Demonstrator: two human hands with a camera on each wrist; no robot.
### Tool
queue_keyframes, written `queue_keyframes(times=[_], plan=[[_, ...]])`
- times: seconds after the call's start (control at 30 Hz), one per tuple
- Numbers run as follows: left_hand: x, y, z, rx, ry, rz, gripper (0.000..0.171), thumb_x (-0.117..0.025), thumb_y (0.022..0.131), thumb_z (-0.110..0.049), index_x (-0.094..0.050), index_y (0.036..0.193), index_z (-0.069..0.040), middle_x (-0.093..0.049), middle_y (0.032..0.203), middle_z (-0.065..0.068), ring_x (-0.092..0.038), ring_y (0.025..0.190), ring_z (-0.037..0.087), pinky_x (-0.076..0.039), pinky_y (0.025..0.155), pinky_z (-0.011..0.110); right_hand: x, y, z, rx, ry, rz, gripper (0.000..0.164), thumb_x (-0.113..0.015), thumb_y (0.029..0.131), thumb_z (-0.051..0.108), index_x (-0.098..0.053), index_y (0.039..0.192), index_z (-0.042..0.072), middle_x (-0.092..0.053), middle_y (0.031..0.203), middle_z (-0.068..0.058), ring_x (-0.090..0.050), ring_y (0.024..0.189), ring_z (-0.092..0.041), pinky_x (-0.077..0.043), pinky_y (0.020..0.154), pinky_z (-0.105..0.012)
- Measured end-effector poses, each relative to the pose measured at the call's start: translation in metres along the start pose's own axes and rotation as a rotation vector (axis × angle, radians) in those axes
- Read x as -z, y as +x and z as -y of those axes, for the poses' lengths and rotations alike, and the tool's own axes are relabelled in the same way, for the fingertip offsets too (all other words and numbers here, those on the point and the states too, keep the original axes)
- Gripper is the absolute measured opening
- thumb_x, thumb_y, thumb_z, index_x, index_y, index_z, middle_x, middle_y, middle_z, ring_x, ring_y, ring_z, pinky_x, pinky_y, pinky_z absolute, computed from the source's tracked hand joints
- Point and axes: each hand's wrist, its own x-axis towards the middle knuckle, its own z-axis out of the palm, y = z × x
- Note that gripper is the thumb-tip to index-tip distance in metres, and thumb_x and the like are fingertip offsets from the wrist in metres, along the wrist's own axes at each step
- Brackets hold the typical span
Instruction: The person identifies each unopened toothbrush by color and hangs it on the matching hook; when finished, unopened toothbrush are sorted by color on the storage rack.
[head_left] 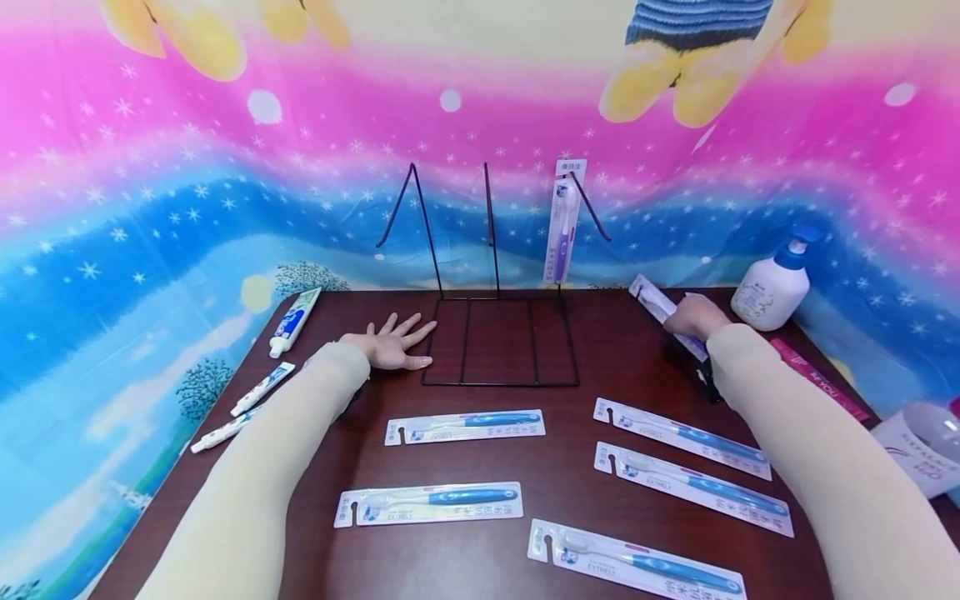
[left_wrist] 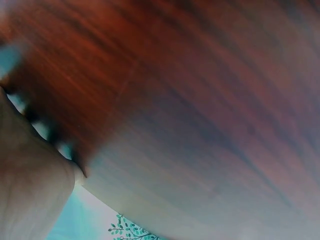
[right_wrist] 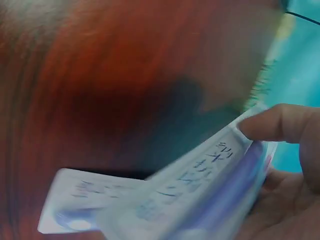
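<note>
Toothbrush pack [right_wrist: 200, 185] pinched in the right grip [head_left: 696, 317].

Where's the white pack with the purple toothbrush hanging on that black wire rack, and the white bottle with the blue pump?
White pack with purple toothbrush [head_left: 564, 225], head view: middle of its front.
White bottle with blue pump [head_left: 768, 292], head view: its white body.

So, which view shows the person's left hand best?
The head view: the left hand shows clearly, fingers spread. The left wrist view catches only part, at the left edge; the right wrist view, none.
</note>
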Motion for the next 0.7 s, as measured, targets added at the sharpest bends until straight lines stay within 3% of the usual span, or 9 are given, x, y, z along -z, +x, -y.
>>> queue_keyframes(times=[0.13,0.3,0.43,0.57,0.7], plan=[[-0.001,0.000,0.001,-0.014,-0.034,-0.007,0.084,-0.036,0.081,-0.074,0.003,0.147,-0.038,0.011,0.153,0.003,0.016,0.133,0.042,0.008,0.095,0.068,0.018,-0.015,0.006,0.025,0.190,-0.079,0.036,-0.053,0.083,0.017,-0.051,0.103,-0.014,-0.057,0.091,-0.028,-0.059,0.071,-0.031,-0.050,0.058,-0.039],[-0.001,-0.001,-0.001,0.007,-0.024,0.009,0.085,-0.036,0.080,-0.075,0.002,0.147,-0.038,0.011,0.153,0.002,0.016,0.134,0.041,0.007,0.096,0.068,0.042,-0.046,0.026,0.073,0.346,-0.124,0.046,-0.053,0.090,0.022,-0.042,0.121,-0.009,-0.053,0.108,-0.031,-0.059,0.084,-0.036,-0.052,0.063,-0.040],[0.001,-0.003,-0.004,0.026,-0.023,0.016,0.086,-0.033,0.078,-0.077,0.004,0.146,-0.039,0.012,0.153,-0.001,0.015,0.135,0.038,0.008,0.097,0.067,0.054,-0.080,0.046,0.159,0.387,-0.183,0.057,-0.055,0.092,0.030,-0.035,0.133,-0.005,-0.052,0.116,-0.032,-0.059,0.093,-0.042,-0.052,0.070,-0.046],[-0.002,0.002,0.000,0.018,-0.025,0.009,0.086,-0.033,0.077,-0.079,0.006,0.145,-0.042,0.014,0.153,-0.002,0.018,0.134,0.038,0.010,0.095,0.068,0.057,-0.119,0.066,0.222,0.350,-0.255,0.070,-0.056,0.088,0.043,-0.031,0.140,0.003,-0.050,0.123,-0.027,-0.057,0.098,-0.044,-0.047,0.075,-0.056],[0.000,0.001,0.000,0.002,-0.029,0.004,0.085,-0.035,0.080,-0.075,0.004,0.146,-0.039,0.012,0.153,0.002,0.018,0.133,0.041,0.008,0.095,0.069,0.052,-0.150,0.082,0.279,0.330,-0.323,0.070,-0.058,0.086,0.047,-0.035,0.140,0.008,-0.053,0.123,-0.023,-0.056,0.102,-0.043,-0.044,0.078,-0.060]])
